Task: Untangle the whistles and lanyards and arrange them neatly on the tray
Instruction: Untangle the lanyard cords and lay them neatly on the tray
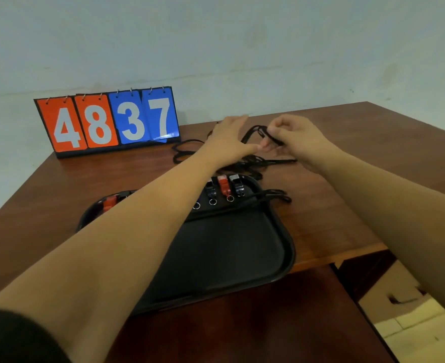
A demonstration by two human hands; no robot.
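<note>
A black tray (232, 252) lies on the brown table. Along its far edge stand a black whistle (211, 191), a red whistle (224, 186) and another black whistle (238, 186), each with a metal ring. One more red whistle (109, 203) shows at the tray's far left, partly behind my left arm. A tangle of black lanyards (252, 163) lies on the table beyond the tray. My right hand (292, 138) pinches a loop of lanyard cord lifted above the tangle. My left hand (229, 137) reaches over the cords with fingers stretched flat, thumb near the right hand.
A flip scoreboard (109, 121) reading 4837 stands at the table's far left by the wall. More black cord (184, 150) loops on the table near it, and a cord end (276, 196) lies just right of the tray. The table's edge drops off at the right.
</note>
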